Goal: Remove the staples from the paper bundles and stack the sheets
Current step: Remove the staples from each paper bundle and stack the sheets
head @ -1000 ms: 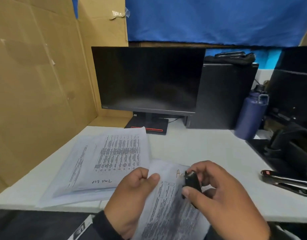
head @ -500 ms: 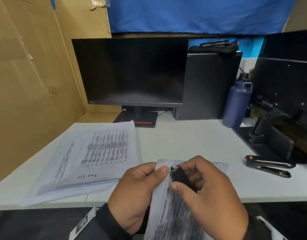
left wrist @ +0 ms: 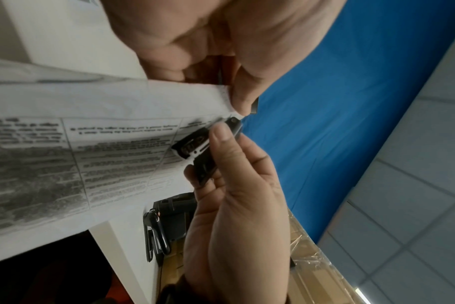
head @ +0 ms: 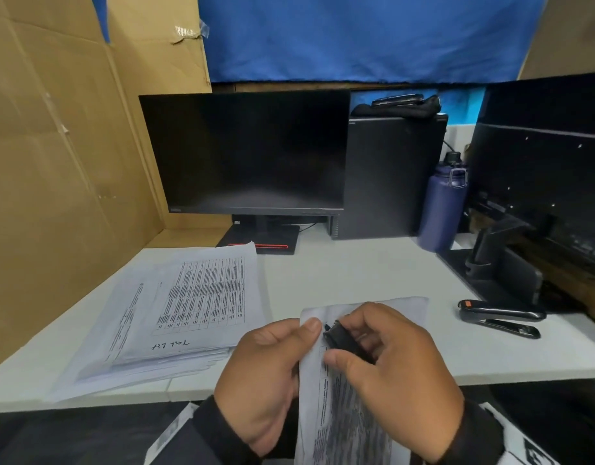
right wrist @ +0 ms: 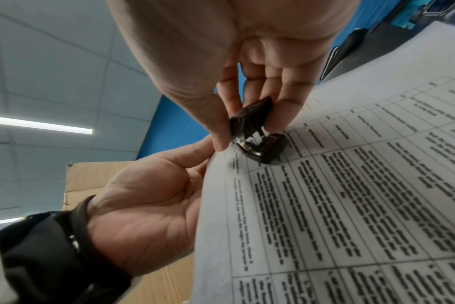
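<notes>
Head view: left hand (head: pixel 262 374) pinches the paper bundle (head: pixel 349 424) corner; right hand (head: pixel 390 370) squeezes the staple remover (head: pixel 339 338); yanking could tear the corner.

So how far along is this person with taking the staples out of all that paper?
Partway, it seems. A pile of loose sheets already lies on the white desk, which suggests finished bundles. Now the left hand pinches the corner of a paper bundle while the right hand works a black staple remover there. Left: free this staple and add the sheets to the pile. No other waiting bundles are visible.
</notes>
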Available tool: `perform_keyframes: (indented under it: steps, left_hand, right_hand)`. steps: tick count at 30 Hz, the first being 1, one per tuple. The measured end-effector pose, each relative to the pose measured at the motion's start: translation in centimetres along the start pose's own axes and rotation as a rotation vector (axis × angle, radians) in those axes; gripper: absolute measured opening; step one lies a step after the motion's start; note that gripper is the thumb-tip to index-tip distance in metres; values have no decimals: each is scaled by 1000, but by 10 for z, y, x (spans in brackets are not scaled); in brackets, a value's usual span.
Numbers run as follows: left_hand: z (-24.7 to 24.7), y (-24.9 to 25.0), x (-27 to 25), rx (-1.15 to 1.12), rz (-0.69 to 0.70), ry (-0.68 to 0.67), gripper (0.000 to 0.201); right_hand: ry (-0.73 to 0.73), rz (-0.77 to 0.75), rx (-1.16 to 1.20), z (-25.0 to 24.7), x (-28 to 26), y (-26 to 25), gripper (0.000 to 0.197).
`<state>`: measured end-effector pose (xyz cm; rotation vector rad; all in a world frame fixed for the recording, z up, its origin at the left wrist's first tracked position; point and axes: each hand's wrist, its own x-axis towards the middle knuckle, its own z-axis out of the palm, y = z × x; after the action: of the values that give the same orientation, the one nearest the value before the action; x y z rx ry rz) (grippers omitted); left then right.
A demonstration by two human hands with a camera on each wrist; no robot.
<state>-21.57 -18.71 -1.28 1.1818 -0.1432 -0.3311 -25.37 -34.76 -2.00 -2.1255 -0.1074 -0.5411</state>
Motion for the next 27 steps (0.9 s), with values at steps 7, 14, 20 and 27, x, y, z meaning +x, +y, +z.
perform_keyframes:
  steps: [7, 14, 20, 27]
  left_hand:
    - [3, -3, -8, 40, 41, 36, 25]
    - [4, -4, -10, 26, 25, 71, 27]
    - [3, -6, -8, -40, 19, 7, 26]
    - [5, -8, -8, -13, 45, 30, 24]
  right_hand:
    - [28, -23, 10, 0, -5, 0, 39]
    - [80, -70, -88, 2, -9, 3, 29]
    - [139, -95, -36, 6, -12, 4, 30]
    - [122, 57, 193, 8, -12, 2, 34]
